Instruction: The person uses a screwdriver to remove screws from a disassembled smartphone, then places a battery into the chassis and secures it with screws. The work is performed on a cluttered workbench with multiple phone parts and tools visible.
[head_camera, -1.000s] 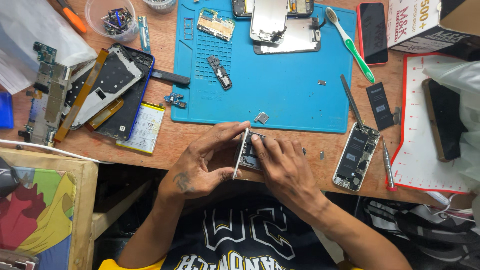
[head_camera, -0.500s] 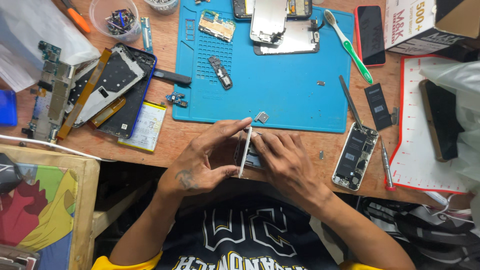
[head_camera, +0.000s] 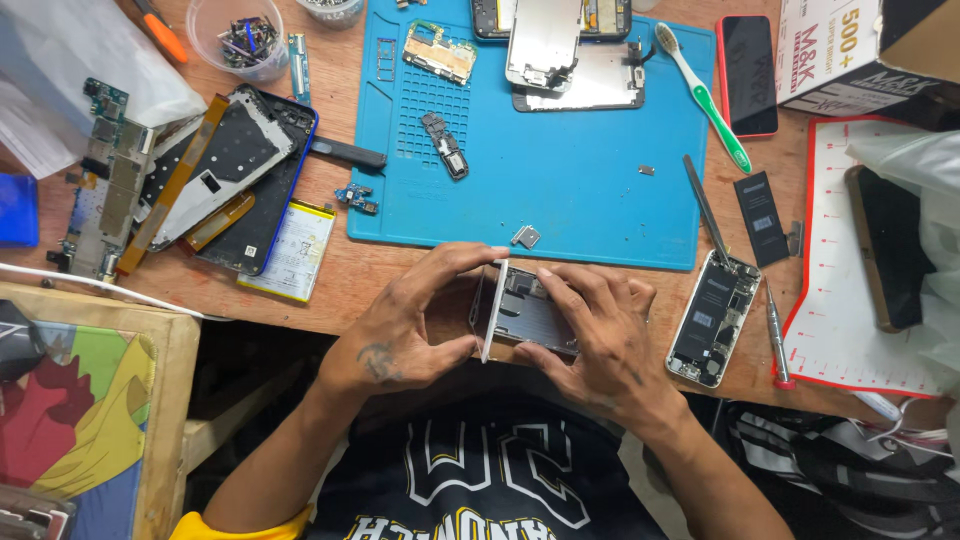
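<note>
Down at 6 o'clock on the desk (head_camera: 380, 275), your left hand (head_camera: 400, 330) fingers pinching the white screen panel (head_camera: 492, 310) upright, right hand (head_camera: 590, 345) fingers clamped on the opened phone body (head_camera: 535, 315), blue mat (head_camera: 560, 180) at 12.

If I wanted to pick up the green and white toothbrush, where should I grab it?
Grab the toothbrush by its green handle, coming from above with fingers across the narrow sides. It lies flat and slanted across the blue mat's right edge, bristle head at the far end.

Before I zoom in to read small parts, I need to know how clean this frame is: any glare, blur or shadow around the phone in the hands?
Head view: light is even and soft; the left hand and right hand look sharp, no motion blur; the phone screen shows edge-on; the blue mat has only mild sheen; beneath the table edge it falls dark.
</note>
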